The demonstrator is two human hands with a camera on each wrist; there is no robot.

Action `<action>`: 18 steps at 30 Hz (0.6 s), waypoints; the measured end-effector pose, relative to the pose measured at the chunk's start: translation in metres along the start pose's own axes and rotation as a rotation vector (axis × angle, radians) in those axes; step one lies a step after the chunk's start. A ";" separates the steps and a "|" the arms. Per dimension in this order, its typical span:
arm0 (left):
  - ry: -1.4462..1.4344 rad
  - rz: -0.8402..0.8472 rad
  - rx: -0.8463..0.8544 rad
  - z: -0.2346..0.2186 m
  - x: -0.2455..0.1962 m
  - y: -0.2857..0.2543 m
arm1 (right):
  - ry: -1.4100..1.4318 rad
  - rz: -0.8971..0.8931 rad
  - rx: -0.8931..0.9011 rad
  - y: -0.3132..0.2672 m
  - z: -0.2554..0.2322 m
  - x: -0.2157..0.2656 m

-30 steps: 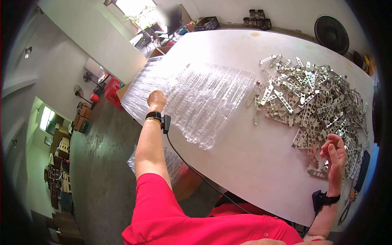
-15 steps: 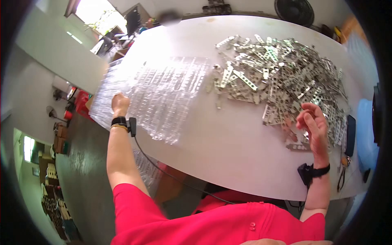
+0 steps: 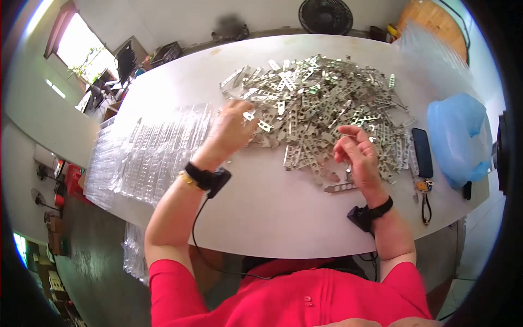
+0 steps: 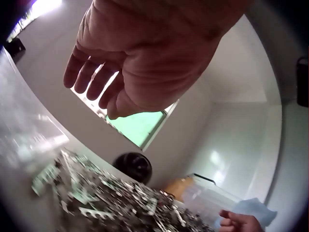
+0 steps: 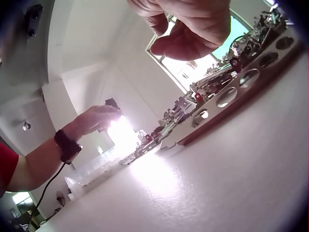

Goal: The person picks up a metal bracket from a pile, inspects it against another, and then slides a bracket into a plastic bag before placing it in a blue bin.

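Observation:
A big heap of perforated metal brackets covers the middle of the white table. My left hand hovers over the heap's left edge, its fingers loosely extended; the left wrist view shows the palm with nothing in it. At the near right side of the heap, my right hand hangs with loosely bent fingers and holds nothing. Below it lies a single long bracket with round holes. Left of the heap sit clear plastic trays with rows of slots.
A phone, keys and a light blue plastic bag lie on the right of the table. Behind its far edge stands a black fan. A cable runs from the left wrist camera across the near edge.
My left hand has moved right, from the plastic trays to the left edge of the bracket heap. The right hand stays by the heap. The head view has turned right.

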State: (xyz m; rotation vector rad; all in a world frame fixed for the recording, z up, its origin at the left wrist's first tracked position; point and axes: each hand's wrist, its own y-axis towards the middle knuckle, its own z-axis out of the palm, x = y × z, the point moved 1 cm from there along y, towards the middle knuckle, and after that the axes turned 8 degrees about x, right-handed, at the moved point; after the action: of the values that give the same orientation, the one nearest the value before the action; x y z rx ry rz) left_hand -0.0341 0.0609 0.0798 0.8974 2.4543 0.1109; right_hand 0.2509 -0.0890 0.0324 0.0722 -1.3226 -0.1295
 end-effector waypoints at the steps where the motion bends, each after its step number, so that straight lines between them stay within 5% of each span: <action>1: 0.015 -0.006 0.045 0.016 -0.011 0.013 | 0.007 0.005 -0.001 -0.001 0.001 0.001; 8: 0.125 -0.177 0.208 0.072 -0.046 0.070 | 0.021 0.022 0.022 -0.001 -0.002 0.005; 18: 0.120 -0.123 0.345 0.063 -0.042 0.071 | 0.051 0.064 0.043 0.000 -0.005 0.002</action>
State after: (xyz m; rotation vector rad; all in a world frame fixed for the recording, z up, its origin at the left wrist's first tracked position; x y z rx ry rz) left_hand 0.0656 0.0837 0.0612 0.8983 2.6823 -0.3200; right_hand 0.2564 -0.0892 0.0332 0.0694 -1.2757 -0.0450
